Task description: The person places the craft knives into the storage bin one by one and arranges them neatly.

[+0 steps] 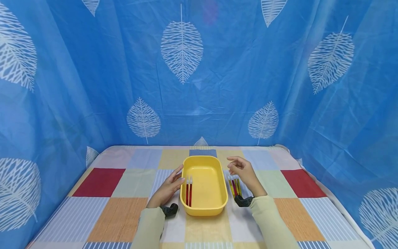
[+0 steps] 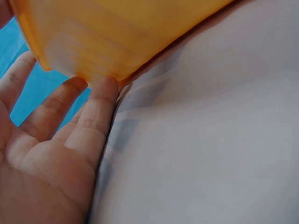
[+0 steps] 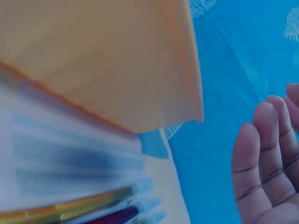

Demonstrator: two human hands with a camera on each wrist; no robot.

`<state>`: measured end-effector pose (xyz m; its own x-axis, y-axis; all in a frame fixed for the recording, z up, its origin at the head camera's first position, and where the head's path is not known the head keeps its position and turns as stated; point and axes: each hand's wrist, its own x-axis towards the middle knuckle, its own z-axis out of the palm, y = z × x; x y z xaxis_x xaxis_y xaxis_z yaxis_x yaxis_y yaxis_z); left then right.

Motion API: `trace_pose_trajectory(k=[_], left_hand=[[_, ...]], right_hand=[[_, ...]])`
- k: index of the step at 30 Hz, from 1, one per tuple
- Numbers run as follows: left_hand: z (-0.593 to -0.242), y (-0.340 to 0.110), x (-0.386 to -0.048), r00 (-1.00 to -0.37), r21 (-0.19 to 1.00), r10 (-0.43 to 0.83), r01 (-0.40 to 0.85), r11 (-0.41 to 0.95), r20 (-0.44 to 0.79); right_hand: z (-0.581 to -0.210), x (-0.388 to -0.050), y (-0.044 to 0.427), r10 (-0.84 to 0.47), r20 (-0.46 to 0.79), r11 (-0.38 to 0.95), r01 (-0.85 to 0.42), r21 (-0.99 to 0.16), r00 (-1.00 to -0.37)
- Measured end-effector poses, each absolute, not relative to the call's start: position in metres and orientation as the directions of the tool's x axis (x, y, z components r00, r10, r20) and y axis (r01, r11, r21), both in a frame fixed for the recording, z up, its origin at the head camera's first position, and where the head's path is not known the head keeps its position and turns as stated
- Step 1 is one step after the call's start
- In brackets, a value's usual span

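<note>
A yellow plastic tray (image 1: 206, 186) sits on the cloth between the hands. Two slim red pens (image 1: 190, 193) with pale, clear-looking caps lie side by side along its left inner wall. My left hand (image 1: 168, 189) rests at the tray's left side, fingers extended; in the left wrist view fingertips touch the outer tray wall (image 2: 121, 32). To the right of the tray lie several gold and red pens (image 1: 234, 186) with the same pale caps. My right hand (image 1: 244, 173) hovers over their capped ends, fingers loosely bent, holding nothing. A gold pen (image 3: 70, 205) shows below the tray in the right wrist view.
The patchwork tablecloth (image 1: 133, 216) covers the whole table. Behind and at both sides hangs a blue curtain (image 1: 217, 86) with white leaf prints. A dark wrist camera (image 1: 170, 210) is strapped at the left wrist, another (image 1: 243, 201) at the right, close beside the pens.
</note>
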<state>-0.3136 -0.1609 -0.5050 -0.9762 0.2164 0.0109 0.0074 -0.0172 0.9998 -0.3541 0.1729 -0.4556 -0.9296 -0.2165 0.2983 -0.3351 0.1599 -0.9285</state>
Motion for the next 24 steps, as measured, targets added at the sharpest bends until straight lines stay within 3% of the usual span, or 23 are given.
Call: trace_pose_trajectory(k=[24], left_hand=[[-0.504, -0.162, -0.315, -0.970, 1.000, 0.243, 0.011, -0.025, 0.017]], right_hand=[[-0.482, -0.373, 0.198, -0.051, 0.071, 0.340, -0.084, -0.937, -0.996]])
